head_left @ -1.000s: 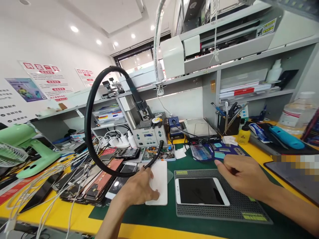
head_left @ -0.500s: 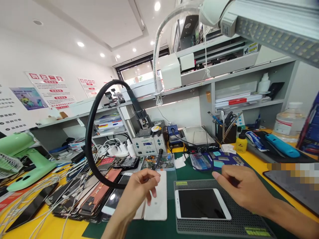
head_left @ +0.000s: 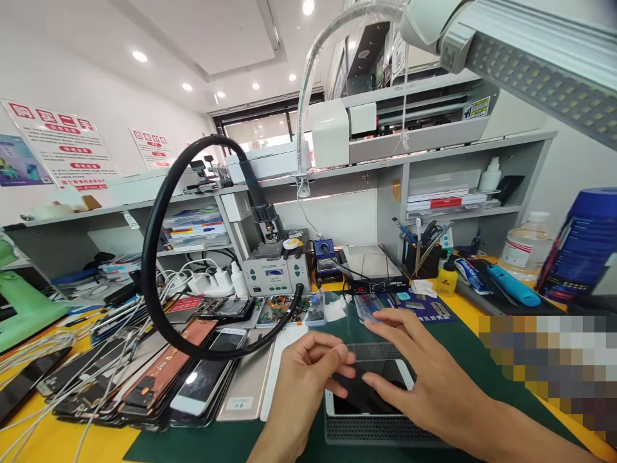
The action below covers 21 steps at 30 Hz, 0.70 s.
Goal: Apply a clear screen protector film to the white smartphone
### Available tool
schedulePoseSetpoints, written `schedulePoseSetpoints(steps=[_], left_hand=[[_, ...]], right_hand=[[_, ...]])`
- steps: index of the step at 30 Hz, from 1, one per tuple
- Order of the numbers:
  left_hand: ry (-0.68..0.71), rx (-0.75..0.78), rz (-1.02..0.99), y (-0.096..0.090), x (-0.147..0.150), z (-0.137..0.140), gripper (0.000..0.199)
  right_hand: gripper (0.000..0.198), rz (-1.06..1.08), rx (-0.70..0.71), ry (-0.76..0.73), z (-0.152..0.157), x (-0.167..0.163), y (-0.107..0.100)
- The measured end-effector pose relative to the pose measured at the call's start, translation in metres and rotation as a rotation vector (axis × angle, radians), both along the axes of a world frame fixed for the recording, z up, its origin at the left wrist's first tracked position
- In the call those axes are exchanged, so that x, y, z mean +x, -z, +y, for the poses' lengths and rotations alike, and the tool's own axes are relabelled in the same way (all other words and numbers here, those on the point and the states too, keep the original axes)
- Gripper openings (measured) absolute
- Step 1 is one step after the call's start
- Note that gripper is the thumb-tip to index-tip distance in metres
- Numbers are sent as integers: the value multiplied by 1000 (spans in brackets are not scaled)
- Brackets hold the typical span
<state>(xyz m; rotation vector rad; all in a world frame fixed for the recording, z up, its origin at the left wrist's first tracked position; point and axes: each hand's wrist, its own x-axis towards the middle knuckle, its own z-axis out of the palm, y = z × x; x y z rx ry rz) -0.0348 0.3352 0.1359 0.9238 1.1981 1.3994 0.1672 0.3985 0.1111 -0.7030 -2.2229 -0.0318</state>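
- White-framed smartphone (head_left: 357, 400): screen up on perforated grey mat (head_left: 366, 433), partly hidden under both hands.
- Left hand (head_left: 309, 370): fingers curled, thumb near fingertips, over phone's left end; can't tell if anything thin is pinched.
- Right hand (head_left: 409, 360): fingers and thumb spread, nothing visibly gripped, over phone's right end.
- Handling, judged: light fingertips, contact at the frame, palms off the glass.
- Edges: phone's near long edge partly visible; white back panel (head_left: 279, 360) and black hose (head_left: 152, 257) limit leftward room.
- Green mat (head_left: 482, 363) stretches rightward, giving more room.
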Motion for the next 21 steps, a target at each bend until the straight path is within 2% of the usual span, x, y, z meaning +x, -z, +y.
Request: schedulePoseSetpoints(steps=[4,7,11,17,21], left_hand=[[-11,8,-74,1,3,-3,40],[-77,29,-75,4,4,-3,40],[-145,30,-46,10,3,-2,43],[-112,-11,-70,10,1,-3,41],[-123,-50,-105,9,-4,-13,44]], right_hand=[[45,9,141,-13,-1,-2,-4],[45,-4,203,-23,0,-3,-7],[46,-27,250,-31,1,-4,-7],[45,-48,274,-33,3,-2,-10],[43,-42,298,-19,6,2,-14]])
